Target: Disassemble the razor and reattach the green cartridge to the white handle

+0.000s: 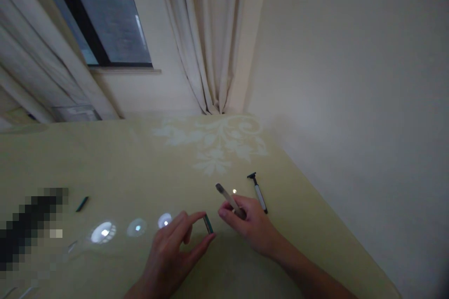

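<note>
My left hand (171, 252) pinches a small dark razor cartridge (208, 224) between thumb and forefinger, just above the yellow-green table (140, 163). My right hand (254, 229) is closed round a slim razor handle (228, 198) whose free end points up and to the left. The cartridge and the handle are a short way apart. A second razor (257, 191), with its head fitted, lies on the table just right of my right hand.
A small dark cartridge (82, 203) lies at the left of the table. A pixelated dark patch (28, 229) covers the far left. Curtains (210, 37) and a window (101, 14) stand behind, and the table's right edge runs along a pale wall (351, 103).
</note>
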A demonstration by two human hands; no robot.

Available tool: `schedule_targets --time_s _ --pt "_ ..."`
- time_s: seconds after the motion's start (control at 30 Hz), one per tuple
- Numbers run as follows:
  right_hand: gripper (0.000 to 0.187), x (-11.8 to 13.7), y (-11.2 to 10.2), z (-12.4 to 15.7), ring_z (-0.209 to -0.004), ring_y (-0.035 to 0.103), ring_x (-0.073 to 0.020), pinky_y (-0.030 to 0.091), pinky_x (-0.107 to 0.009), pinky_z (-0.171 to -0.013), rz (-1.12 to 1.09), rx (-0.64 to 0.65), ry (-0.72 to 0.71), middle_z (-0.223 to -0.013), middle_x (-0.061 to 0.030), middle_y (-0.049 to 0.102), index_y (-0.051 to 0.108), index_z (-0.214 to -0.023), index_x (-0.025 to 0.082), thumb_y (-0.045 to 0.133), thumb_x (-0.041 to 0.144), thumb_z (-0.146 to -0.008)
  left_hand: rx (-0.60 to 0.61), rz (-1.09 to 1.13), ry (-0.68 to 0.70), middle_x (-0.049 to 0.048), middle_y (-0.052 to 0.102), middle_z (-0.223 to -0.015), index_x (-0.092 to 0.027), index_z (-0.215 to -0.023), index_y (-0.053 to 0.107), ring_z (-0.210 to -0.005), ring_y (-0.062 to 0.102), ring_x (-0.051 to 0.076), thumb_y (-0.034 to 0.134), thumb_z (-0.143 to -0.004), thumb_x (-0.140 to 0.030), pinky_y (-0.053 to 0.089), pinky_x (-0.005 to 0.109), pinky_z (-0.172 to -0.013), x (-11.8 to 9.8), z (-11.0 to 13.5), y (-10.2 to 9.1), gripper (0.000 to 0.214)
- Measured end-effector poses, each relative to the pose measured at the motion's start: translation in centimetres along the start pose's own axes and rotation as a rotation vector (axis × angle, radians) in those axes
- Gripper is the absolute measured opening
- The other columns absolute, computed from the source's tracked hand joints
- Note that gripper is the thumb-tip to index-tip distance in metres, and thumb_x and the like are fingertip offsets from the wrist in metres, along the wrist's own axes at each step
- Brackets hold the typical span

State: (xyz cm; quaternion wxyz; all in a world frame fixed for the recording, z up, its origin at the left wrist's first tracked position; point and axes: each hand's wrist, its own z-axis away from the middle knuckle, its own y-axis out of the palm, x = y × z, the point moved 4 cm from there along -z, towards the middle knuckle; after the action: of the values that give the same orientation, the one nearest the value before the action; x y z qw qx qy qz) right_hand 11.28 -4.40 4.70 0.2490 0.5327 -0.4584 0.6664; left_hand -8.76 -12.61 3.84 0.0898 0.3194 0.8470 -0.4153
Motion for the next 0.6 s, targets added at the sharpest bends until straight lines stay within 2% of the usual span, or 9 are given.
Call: schedule_targets --time_s 0.17,0.3,0.47,0.6 --pt "0.025 1.7 1.3 -0.4 -0.065 0.047 -0.0134 0.034 -0.026 -0.059 0.007 0.084 0.101 -0.070 0.0023 0.057 0.075 -0.087 0.017 0.071 0.040 -0.095 -0.025 -0.021 0.026 -0.0059 0.064 -0.068 -0.023 -0.124 0.073 -0.054 0.062 0.012 0.078 -0.096 -0.034 0.053 0.025 -0.060 0.1 -0.1 -0.2 0.031" --pt "0.023 1.4 2.3 -0.5 -0.064 0.046 -0.0135 0.033 -0.026 -0.058 -0.098 0.135 0.146 -0.069 0.0019 0.058 0.076 -0.087 0.016 0.072 0.038 -0.091 -0.035 -0.009 0.013 -0.0058 0.064 -0.069 -0.024 -0.125 0.071 -0.056 0.064 0.013 0.076 -0.097 -0.030 0.055 0.026 -0.063 0.0 -0.4 -0.7 0.028" --pt "0.022 0.4 3.1 -0.2 -0.066 0.049 -0.0149 0.037 -0.028 -0.061 -0.202 0.094 0.158 -0.069 0.0012 0.057 0.072 -0.080 0.017 0.074 0.039 -0.085 -0.002 -0.008 -0.017 -0.0059 0.063 -0.070 -0.025 -0.123 0.069 -0.059 0.069 0.014 0.074 -0.098 -0.031 0.057 0.027 -0.064 -0.4 -0.3 -0.8 0.026" --pt "0.027 -0.6 3.0 0.2 -0.076 0.057 -0.0180 0.044 -0.030 -0.071 -0.264 0.010 0.245 -0.079 -0.0013 0.062 0.073 -0.085 0.018 0.079 0.043 -0.079 0.027 0.042 -0.081 -0.0074 0.061 -0.070 -0.025 -0.134 0.063 -0.055 0.064 0.013 0.075 -0.097 -0.043 0.055 0.024 -0.058 -0.2 0.0 -0.6 0.043"
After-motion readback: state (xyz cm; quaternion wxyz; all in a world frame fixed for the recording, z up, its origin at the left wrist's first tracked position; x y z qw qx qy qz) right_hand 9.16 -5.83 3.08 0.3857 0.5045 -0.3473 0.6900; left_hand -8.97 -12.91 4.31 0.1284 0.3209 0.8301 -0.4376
